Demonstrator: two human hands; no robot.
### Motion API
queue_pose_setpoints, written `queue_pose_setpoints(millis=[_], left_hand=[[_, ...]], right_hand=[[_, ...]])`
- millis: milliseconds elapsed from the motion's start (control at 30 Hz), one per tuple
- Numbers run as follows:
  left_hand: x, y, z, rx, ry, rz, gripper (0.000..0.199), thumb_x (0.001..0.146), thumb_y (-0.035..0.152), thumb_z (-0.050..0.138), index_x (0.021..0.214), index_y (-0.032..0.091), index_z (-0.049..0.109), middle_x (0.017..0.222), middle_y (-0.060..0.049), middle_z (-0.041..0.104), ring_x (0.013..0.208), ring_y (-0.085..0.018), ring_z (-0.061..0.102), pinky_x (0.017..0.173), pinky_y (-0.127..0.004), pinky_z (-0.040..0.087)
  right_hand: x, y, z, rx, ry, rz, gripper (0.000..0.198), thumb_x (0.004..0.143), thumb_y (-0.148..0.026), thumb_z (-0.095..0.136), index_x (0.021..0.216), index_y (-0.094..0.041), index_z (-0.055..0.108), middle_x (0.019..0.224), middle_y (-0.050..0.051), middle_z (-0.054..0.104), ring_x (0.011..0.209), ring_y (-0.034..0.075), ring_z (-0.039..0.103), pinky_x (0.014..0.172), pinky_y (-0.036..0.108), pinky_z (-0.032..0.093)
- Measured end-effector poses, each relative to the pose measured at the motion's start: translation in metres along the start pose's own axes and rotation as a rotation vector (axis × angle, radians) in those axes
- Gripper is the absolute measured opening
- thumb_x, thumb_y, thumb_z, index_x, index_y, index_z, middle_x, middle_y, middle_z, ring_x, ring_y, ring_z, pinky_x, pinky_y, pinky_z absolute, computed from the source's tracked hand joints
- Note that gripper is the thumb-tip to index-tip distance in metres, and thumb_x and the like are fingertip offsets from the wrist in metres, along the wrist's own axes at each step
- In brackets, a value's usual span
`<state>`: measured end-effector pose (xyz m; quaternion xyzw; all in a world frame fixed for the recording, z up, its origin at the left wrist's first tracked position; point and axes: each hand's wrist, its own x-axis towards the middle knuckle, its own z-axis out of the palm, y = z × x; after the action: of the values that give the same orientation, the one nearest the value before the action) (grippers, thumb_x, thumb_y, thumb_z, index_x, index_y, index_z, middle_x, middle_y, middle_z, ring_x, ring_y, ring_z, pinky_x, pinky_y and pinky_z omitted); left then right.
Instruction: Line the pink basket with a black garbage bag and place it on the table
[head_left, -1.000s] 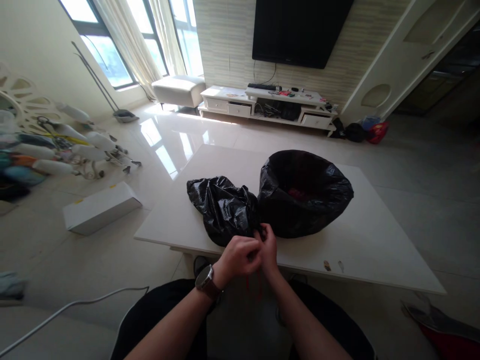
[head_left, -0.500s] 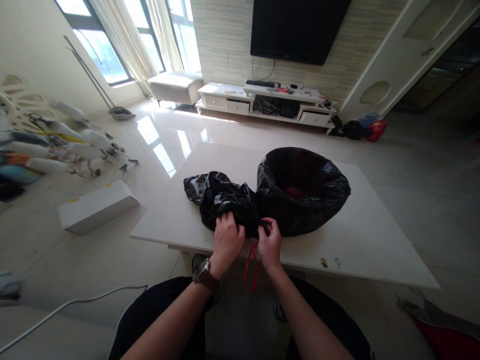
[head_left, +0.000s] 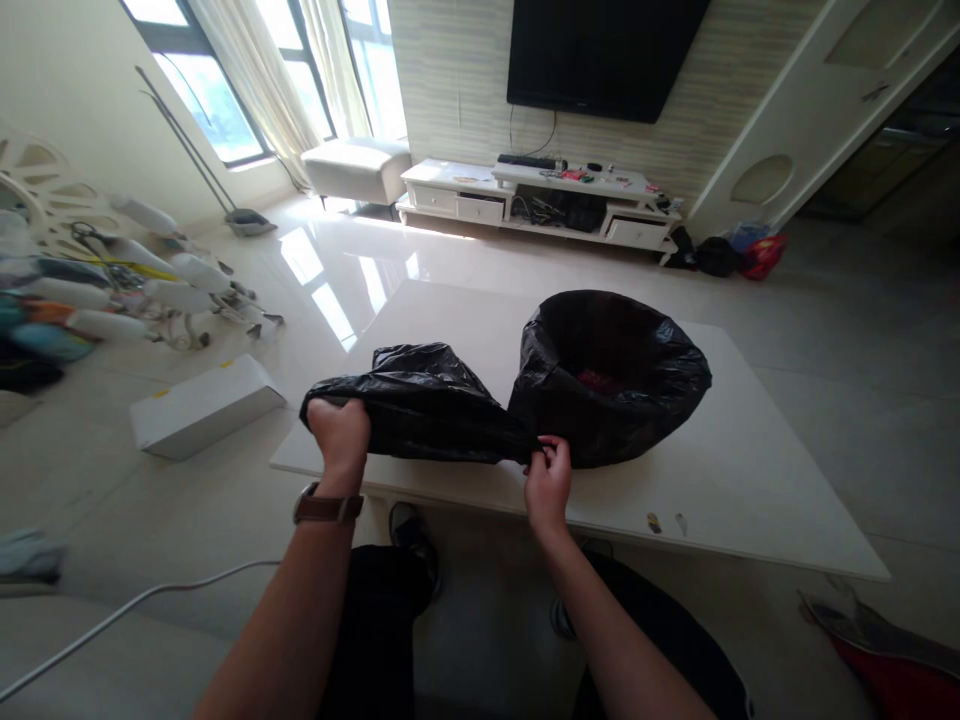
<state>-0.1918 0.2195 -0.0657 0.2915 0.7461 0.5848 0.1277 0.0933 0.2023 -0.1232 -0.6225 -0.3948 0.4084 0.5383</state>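
Note:
A black plastic garbage bag (head_left: 435, 410) is stretched sideways over the front part of the white table. My left hand (head_left: 341, 430) is closed on its left end, fingers partly hidden by the plastic. At the bag's narrow right end, my right hand (head_left: 549, 475) pinches a gathered bit of plastic. Right beside that hand stands a round, open container (head_left: 600, 440) covered in black plastic, with something reddish (head_left: 598, 381) inside. Whether the stretched bag is joined to the container's plastic, I cannot tell.
Two small items, one being a yellowish tag (head_left: 654, 522), lie near the front edge of the white table (head_left: 765, 480). A long white box (head_left: 206, 408) rests on the floor at left. Beyond are a TV stand (head_left: 457, 205) and a long-handled dustpan (head_left: 251, 222).
My left hand has moved left, pulling the crumpled bag out into a long stretch. My right hand keeps its pinch. The red drawstring loop that hung between the hands no longer shows.

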Motion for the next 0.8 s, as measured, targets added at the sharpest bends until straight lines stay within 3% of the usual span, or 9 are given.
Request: queue_pose_setpoints(millis=[100,200,267,367,467,567,633,800], left_hand=[[0.009,-0.006,-0.011,-0.017,-0.005,-0.084,0.015,0.059,0.022,0.074,0.066,0.02,0.06,0.067,-0.002,0.057,0.085,-0.029,0.06,0.096,-0.05,0.052],[0.013,-0.011,-0.016,-0.137,-0.067,-0.144,0.012,0.058,0.02,0.071,0.062,0.019,0.06,0.061,0.0,0.056,0.07,-0.022,0.059,0.081,-0.045,0.057],[0.016,-0.014,-0.019,-0.234,-0.035,-0.148,0.013,0.06,0.017,0.065,0.062,0.021,0.053,0.06,0.002,0.053,0.065,-0.018,0.057,0.075,-0.04,0.058],[0.019,-0.013,-0.025,-0.331,0.113,-0.073,0.018,0.061,0.011,0.058,0.066,0.022,0.044,0.064,0.006,0.048,0.065,-0.013,0.054,0.076,-0.035,0.058],[0.014,-0.003,-0.031,-0.314,0.183,0.08,0.014,0.069,0.009,0.06,0.078,0.019,0.056,0.078,0.004,0.06,0.078,-0.015,0.06,0.088,-0.036,0.057],[0.005,0.008,-0.034,-0.203,0.065,0.228,0.017,0.073,0.011,0.072,0.089,0.016,0.069,0.096,-0.001,0.072,0.099,-0.021,0.066,0.107,-0.041,0.051],[0.003,0.01,-0.033,-0.199,-0.055,0.231,0.026,0.07,0.013,0.078,0.095,0.017,0.071,0.105,-0.003,0.074,0.107,-0.022,0.067,0.113,-0.04,0.048],[0.008,0.001,-0.033,-0.53,-0.233,-0.136,0.032,0.062,0.019,0.082,0.09,0.02,0.067,0.097,-0.001,0.074,0.093,-0.02,0.068,0.095,-0.035,0.058]], right_hand=[[-0.002,-0.003,0.001,0.057,0.031,0.005,0.028,0.085,-0.041,0.052,0.105,-0.021,0.054,0.085,0.001,0.062,0.064,0.016,0.056,0.059,0.029,0.046],[-0.003,-0.005,0.001,0.082,0.079,0.023,0.029,0.086,-0.043,0.051,0.105,-0.021,0.055,0.084,0.0,0.059,0.061,0.013,0.051,0.054,0.027,0.044],[-0.007,-0.006,0.002,0.111,0.08,0.027,0.029,0.085,-0.042,0.052,0.105,-0.021,0.056,0.085,-0.001,0.058,0.061,0.013,0.051,0.054,0.026,0.044],[-0.016,-0.005,0.006,0.181,0.011,0.028,0.03,0.082,-0.039,0.054,0.107,-0.022,0.056,0.089,0.0,0.059,0.065,0.012,0.052,0.055,0.024,0.045],[-0.024,-0.002,0.012,0.215,-0.033,0.084,0.032,0.081,-0.041,0.056,0.107,-0.023,0.055,0.092,0.0,0.06,0.065,0.012,0.051,0.054,0.024,0.045],[-0.025,0.0,0.015,0.224,-0.048,0.162,0.035,0.079,-0.045,0.058,0.105,-0.023,0.056,0.093,0.001,0.061,0.067,0.013,0.053,0.053,0.024,0.046],[-0.021,-0.001,0.013,0.243,-0.061,0.186,0.034,0.078,-0.046,0.059,0.103,-0.023,0.057,0.094,0.002,0.061,0.072,0.015,0.054,0.054,0.024,0.047],[-0.012,-0.006,0.007,0.303,0.068,0.185,0.03,0.077,-0.042,0.057,0.1,-0.024,0.058,0.098,0.002,0.06,0.081,0.016,0.056,0.056,0.024,0.048]])
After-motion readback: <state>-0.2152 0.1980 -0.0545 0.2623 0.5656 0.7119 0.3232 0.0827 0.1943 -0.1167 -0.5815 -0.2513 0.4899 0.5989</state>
